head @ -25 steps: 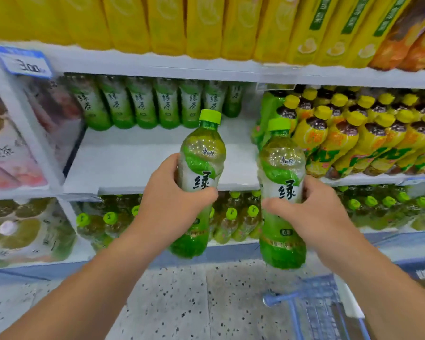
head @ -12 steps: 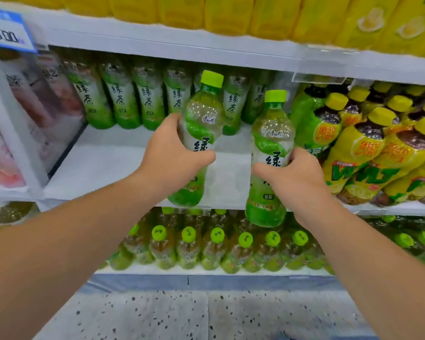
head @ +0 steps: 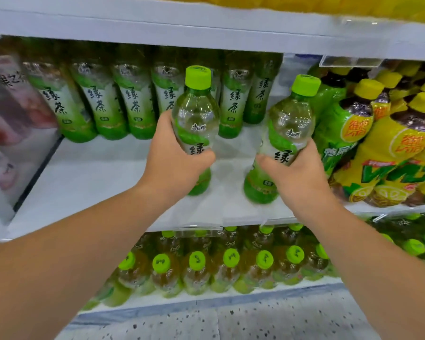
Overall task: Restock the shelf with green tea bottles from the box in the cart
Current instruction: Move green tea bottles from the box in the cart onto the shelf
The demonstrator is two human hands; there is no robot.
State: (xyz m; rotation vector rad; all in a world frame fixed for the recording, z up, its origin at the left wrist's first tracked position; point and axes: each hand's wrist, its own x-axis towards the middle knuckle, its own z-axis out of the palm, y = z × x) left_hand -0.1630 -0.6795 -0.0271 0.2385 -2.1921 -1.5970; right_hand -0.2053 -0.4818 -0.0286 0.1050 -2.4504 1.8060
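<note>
Two green tea bottles at the shelf, one in each hand.

The left hand (head: 172, 163) is wrapped round the left bottle (head: 194, 119) and the right hand (head: 297, 175) is clamped on the right bottle (head: 287, 128). Both bottles are caps up, the right one leaning. Their bases sit over the shelf (head: 96, 182) near its front edge, ahead of the back row (head: 138, 104). The left hand is nearer the bare stretch.
</note>
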